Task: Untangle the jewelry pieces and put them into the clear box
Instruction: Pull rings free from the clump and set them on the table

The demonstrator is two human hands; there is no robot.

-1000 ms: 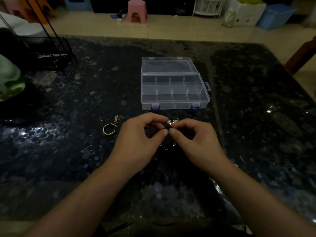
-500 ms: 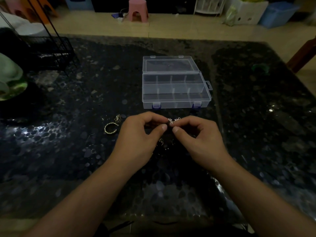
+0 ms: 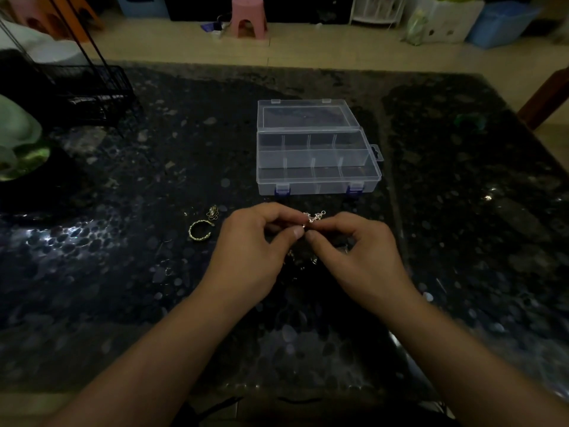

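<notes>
A small silver chain tangle (image 3: 314,217) is pinched between my left hand (image 3: 252,251) and my right hand (image 3: 357,257), fingertips nearly meeting, just above the dark table. More thin chain hangs down between the hands, hard to make out. The clear box (image 3: 317,186) stands open behind the hands, lid folded back, its divided compartments empty. A gold twisted ring (image 3: 200,231) and a small gold piece (image 3: 212,212) lie on the table to the left of my left hand.
The dark speckled table (image 3: 462,241) is glossy. A black wire rack (image 3: 86,90) stands at the back left, a pale green object (image 3: 18,140) at the left edge. Beyond the far edge are a pink stool (image 3: 249,15) and a blue bin (image 3: 498,23).
Both hands stay together on the chain tangle, shifting only slightly; the fingers work at it. The box and the gold pieces have not moved.
</notes>
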